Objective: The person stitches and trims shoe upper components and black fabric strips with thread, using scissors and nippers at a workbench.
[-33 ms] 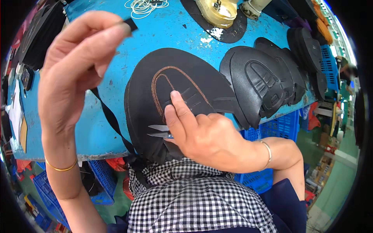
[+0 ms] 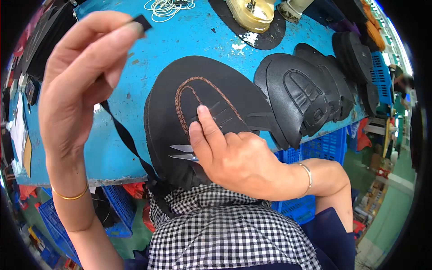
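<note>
My left hand [image 2: 78,76] is raised over the left of the table, thumb and forefinger pinching the end of a black fabric strap [image 2: 125,134]. Below that hand the strap hangs down past the table's front edge; its path behind the hand is hidden. My right hand [image 2: 243,162] holds a pair of scissors [image 2: 182,153], blades apart and pointing left, handles mostly hidden in the palm. Its first two fingers are stretched out over a rounded black panel [image 2: 202,67] with curved brown stitching, the forefinger resting near the inner stitch line.
On the right lie overlapping embossed black pieces [image 2: 292,81] and a stack of black pieces [image 2: 353,58]. A yellowish tub [image 2: 254,20] with white stuff stands at the back, near coiled white cord [image 2: 168,10]. Blue crates [image 2: 333,146] stand below the blue table [image 2: 90,162].
My left hand has shifted slightly left with the strap end. My right hand and the scissors have edged a little left. The stitched panel stays in place.
</note>
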Available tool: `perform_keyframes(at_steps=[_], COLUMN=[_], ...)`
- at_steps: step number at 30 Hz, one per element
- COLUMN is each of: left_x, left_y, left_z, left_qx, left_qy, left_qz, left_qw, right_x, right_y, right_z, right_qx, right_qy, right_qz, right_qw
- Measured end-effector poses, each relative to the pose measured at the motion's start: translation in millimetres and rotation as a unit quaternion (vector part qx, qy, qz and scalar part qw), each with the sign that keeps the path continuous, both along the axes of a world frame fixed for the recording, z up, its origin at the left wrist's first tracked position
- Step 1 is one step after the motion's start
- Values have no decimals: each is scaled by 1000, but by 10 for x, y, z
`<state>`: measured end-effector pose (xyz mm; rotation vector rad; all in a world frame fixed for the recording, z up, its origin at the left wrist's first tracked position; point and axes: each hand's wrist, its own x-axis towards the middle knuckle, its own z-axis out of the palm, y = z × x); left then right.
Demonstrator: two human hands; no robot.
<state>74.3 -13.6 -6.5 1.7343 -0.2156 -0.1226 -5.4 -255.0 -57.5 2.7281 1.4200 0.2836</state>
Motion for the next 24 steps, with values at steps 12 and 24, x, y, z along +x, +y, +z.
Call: perform_keyframes(at_steps=[12, 24], left_x=[-845, -1211], left_y=[-396, -626], left_z=[-287, -899], left_qx=[148, 343], left_qy=[-129, -276], left_qz=[-129, -79], left_qw=[972, 895], right_x=[825, 861], right_y=[-299, -320], right_z=[-149, -102], right_qx=[326, 210], right_qy=[322, 268], right_qz=[-6, 34], right_qw=[889, 940])
